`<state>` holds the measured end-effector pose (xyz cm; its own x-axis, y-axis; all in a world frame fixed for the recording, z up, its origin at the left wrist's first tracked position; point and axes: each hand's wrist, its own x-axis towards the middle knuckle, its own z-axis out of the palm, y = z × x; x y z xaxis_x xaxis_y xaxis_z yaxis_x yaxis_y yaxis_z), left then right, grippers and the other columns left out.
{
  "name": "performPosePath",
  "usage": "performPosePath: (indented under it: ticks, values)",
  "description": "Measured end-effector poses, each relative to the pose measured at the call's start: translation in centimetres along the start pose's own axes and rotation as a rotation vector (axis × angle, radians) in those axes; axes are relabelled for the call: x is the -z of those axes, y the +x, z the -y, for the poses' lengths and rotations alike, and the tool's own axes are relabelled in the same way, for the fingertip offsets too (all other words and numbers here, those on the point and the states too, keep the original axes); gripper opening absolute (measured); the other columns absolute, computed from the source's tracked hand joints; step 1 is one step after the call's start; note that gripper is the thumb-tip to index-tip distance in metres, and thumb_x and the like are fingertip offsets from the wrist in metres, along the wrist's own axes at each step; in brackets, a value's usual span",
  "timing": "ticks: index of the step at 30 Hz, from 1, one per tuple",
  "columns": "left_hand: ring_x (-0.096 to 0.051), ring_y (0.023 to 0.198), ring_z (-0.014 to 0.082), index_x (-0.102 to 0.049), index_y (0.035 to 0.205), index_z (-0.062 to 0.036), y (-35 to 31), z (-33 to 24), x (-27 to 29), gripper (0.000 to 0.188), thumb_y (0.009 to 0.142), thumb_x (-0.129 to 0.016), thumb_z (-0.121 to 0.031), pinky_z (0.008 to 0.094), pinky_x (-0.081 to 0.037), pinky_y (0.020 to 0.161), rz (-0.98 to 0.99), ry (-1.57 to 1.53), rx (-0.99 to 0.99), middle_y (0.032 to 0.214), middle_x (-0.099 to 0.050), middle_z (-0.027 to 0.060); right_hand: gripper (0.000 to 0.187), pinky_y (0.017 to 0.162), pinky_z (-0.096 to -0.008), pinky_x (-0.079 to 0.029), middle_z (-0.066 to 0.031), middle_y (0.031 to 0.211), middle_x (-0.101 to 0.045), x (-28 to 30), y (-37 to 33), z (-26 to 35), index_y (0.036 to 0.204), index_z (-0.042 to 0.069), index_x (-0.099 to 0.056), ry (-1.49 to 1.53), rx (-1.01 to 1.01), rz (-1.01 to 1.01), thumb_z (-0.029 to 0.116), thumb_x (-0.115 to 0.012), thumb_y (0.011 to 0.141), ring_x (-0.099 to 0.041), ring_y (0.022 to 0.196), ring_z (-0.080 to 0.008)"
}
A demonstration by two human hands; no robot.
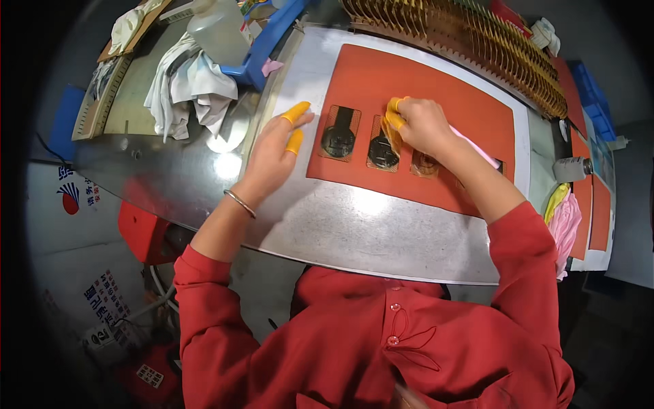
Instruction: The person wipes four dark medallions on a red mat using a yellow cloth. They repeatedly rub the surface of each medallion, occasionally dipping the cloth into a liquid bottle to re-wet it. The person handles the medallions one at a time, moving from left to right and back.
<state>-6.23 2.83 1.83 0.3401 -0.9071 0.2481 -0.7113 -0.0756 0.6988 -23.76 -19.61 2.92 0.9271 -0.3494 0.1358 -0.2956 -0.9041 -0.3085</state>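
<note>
Yellow finger cots cover fingertips on both of my hands. My left hand (272, 153) is open with nothing in it, thumb and forefinger apart, left of the orange-red mat (436, 82). My right hand (422, 126) pinches a thin, amber strip (392, 138) above the second plate (383, 151). A slim pink-and-white stick (475, 146) juts out from under that hand; its grip on it is hidden. On the mat lie thin rectangular coppery plates: the leftmost (338, 141) bears a black, medal-like disc, as does the second. A third plate (424, 164) shows a brown round pattern.
A long rack (470, 44) of upright amber pieces runs along the back. At the left are a blue bin (272, 44), a translucent bottle (218, 31) and white cloths (187, 85). A small bottle (572, 168) and pink cloth (565, 225) sit at the right.
</note>
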Motion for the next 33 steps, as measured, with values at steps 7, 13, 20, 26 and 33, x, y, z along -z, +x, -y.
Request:
performPosePath:
  ticks: [7,13,20,26,33]
  values:
    - [-0.049,0.118,0.0289,-0.040,0.130,0.0009,-0.3,-0.1,-0.1,0.045,0.085,-0.039,0.006,0.0337,-0.037,0.099,0.068,-0.070,-0.011,0.124,-0.057,0.0102,0.013,0.056,-0.0413,-0.048,-0.0165,0.069,-0.059,-0.4,-1.9,2.4,0.080,0.003,-0.064,-0.074,0.153,0.064,0.014,-0.066,0.075,-0.059,0.062,-0.0343]
    - [-0.051,0.116,0.0280,-0.043,0.128,-0.0015,-0.7,1.2,-0.5,0.047,0.082,-0.036,0.009,0.0330,-0.038,0.099,-0.007,-0.212,-0.025,0.122,-0.058,0.0119,0.016,0.060,-0.0390,-0.048,-0.0142,0.073,-0.062,-1.2,1.0,4.5,0.088,0.004,-0.064,0.122,0.179,-0.005,0.014,-0.066,0.076,-0.061,0.069,-0.0330]
    - [-0.055,0.109,0.0246,-0.046,0.126,-0.0022,-0.4,1.2,-0.6,0.051,0.078,-0.033,0.010,0.0305,-0.038,0.096,-0.037,-0.351,0.091,0.112,-0.062,0.0125,0.011,0.059,-0.0429,-0.048,-0.0175,0.071,-0.060,-2.3,3.9,6.7,0.074,0.002,-0.061,-0.043,0.158,-0.027,0.014,-0.063,0.073,-0.060,0.064,-0.0354]
    - [-0.056,0.103,0.0199,-0.048,0.125,-0.0024,0.2,0.8,-0.2,0.051,0.078,-0.032,0.010,0.0292,-0.039,0.093,-0.129,-0.435,0.109,0.104,-0.062,0.0102,0.006,0.057,-0.0461,-0.047,-0.0166,0.070,-0.061,-2.5,5.4,7.2,0.071,0.004,-0.059,-0.006,0.122,0.001,0.010,-0.059,0.069,-0.061,0.063,-0.0330]
    - [-0.054,0.106,0.0189,-0.049,0.124,-0.0047,-0.1,2.2,0.5,0.047,0.081,-0.038,0.009,0.0285,-0.037,0.094,-0.225,-0.475,0.195,0.108,-0.061,0.0103,0.008,0.052,-0.0419,-0.047,-0.0134,0.064,-0.053,-2.4,-3.8,13.2,0.074,0.002,-0.056,0.092,0.492,0.284,0.009,-0.057,0.071,-0.058,0.059,-0.0304]
